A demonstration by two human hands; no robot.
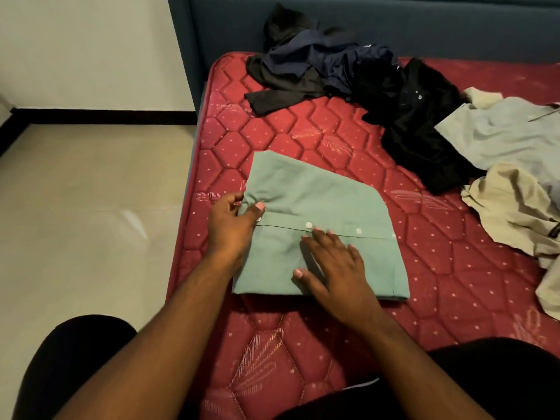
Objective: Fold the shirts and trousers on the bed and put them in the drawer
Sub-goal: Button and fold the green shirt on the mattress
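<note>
Head view: left hand (233,219) pinches a bunched bit of fabric at the left edge of the green shirt (318,201), thumb on top, fingers curled round the gather. Right hand (330,268) lies flat on the shirt's lower half, fingers straight and spread, fingertips reaching the button placket; white buttons show along that strip. Green shirt is partly folded into a compact block, near edge straight, far right corner rounded, lying on the red quilted mattress (303,344) of the bed, close to its left edge and near the person.

Beyond the shirt, toward the headboard (394,22), a heap of dark clothes (318,65), navy and black mixed, unfolded. A black garment (418,122) sprawls to the right of that heap, touching it. Further right, a grey shirt (509,140) lies crumpled, partly over the black one, and a beige garment (515,207) sits just below it, running out of frame at the right edge. All of these are well apart from the green shirt.

Pale tiled floor (91,207) left of the bed, white wall (85,50) with dark skirting behind. Person's dark-clad knees at bottom corners of frame.
</note>
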